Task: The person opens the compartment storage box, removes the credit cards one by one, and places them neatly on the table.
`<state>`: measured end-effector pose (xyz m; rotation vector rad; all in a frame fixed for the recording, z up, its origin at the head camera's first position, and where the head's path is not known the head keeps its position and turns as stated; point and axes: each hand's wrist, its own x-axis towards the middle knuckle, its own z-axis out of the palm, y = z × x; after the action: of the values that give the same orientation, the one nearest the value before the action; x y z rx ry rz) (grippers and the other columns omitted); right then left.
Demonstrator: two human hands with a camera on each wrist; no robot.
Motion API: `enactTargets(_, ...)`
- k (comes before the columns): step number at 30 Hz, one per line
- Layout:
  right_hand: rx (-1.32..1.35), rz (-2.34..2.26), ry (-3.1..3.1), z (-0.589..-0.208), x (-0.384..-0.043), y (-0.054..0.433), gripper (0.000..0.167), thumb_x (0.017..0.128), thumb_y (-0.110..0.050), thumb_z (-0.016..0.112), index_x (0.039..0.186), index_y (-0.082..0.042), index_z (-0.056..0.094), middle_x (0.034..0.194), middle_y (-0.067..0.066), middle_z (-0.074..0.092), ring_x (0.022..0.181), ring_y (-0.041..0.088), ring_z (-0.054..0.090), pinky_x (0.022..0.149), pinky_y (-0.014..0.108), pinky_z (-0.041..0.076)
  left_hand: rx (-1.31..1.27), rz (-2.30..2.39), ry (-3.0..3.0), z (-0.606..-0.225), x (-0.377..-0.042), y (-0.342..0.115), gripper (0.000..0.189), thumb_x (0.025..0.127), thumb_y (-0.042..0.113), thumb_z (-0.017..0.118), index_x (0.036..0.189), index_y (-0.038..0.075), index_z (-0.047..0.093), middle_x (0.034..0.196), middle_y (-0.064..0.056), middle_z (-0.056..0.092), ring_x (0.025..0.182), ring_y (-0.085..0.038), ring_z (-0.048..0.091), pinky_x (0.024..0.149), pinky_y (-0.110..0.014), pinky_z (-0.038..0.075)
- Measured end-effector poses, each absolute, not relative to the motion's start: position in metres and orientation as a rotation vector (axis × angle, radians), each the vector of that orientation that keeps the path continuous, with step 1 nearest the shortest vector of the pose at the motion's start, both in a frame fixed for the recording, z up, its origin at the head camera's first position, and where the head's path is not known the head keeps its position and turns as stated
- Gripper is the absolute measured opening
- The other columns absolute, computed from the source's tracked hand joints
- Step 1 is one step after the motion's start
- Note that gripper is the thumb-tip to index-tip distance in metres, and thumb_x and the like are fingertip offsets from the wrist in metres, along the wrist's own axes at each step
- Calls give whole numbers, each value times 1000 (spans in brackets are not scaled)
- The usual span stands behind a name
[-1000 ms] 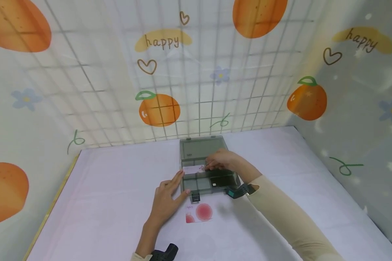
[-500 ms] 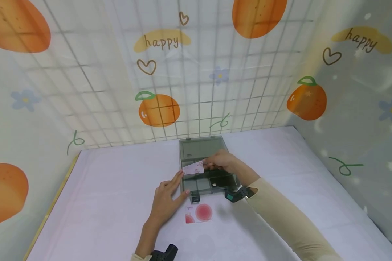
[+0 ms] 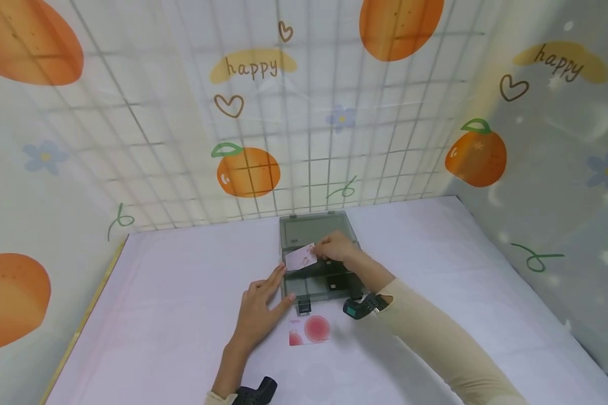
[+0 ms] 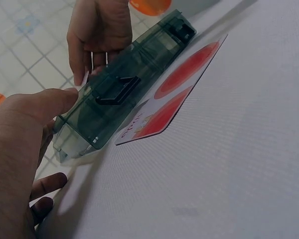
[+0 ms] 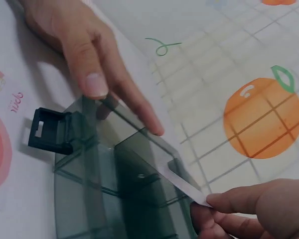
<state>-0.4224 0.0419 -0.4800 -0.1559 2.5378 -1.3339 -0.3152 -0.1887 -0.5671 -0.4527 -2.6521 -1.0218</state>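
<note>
A translucent grey-green plastic case [image 3: 316, 288] with compartments sits on the table, its lid [image 3: 314, 229] laid back at the far side. My right hand [image 3: 336, 247] pinches a white card [image 3: 300, 257] with a pink print by its right end, tilted over the case's left compartments. In the right wrist view the card [image 5: 187, 188] shows nearly edge-on between thumb and fingers. My left hand [image 3: 255, 312] presses on the case's front left corner with fingers straight, the thumb at the front wall. A dark front latch [image 4: 117, 92] stands folded down in the left wrist view.
A second card [image 3: 309, 330] with red circles lies on the table just in front of the case. Something black with a small light mark [image 3: 334, 286] shows in the case's right front compartment. Printed cloth [image 3: 248, 171] over a wire grid rises behind the table.
My right hand has raised the white card's right end, so the card slants up instead of lying level along the case. My left hand stays at the case's corner.
</note>
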Motion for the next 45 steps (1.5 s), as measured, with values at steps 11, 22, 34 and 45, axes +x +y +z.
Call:
enactTargets(11, -128, -1405, 2567, -457, -408, 80, 31, 95, -26, 70, 117, -5, 74, 104, 7, 69, 95, 24, 60, 91, 47, 46, -452, -992, -2664, -570, -315, -186, 68, 95, 55, 60, 154, 29, 42, 158, 11, 36, 119, -27, 49, 93, -52, 37)
enactTargets(22, -101, -1381, 2599, -441, -379, 115, 34, 95, -31, 69, 119, -8, 73, 111, 8, 69, 103, 27, 57, 90, 48, 44, -462, -973, -2655, -569, -315, -188, 67, 95, 55, 60, 154, 31, 40, 158, 9, 38, 118, -28, 50, 93, -53, 38)
enactTargets(34, -95, -1385, 2578, -445, -343, 138, 27, 95, -29, 70, 113, -9, 75, 107, 3, 71, 100, 24, 57, 87, 48, 45, -450, -986, -2655, -569, -313, -187, 68, 94, 54, 63, 154, 30, 42, 158, 10, 38, 118, -28, 50, 93, -55, 37)
enactTargets(45, -89, -1396, 2576, -461, -308, 152, 22, 94, -25, 71, 108, -9, 77, 97, 1, 71, 91, 20, 59, 82, 42, 47, -448, -1009, -2666, -567, -313, -186, 69, 94, 53, 63, 154, 27, 41, 158, 9, 37, 119, -30, 49, 97, -57, 35)
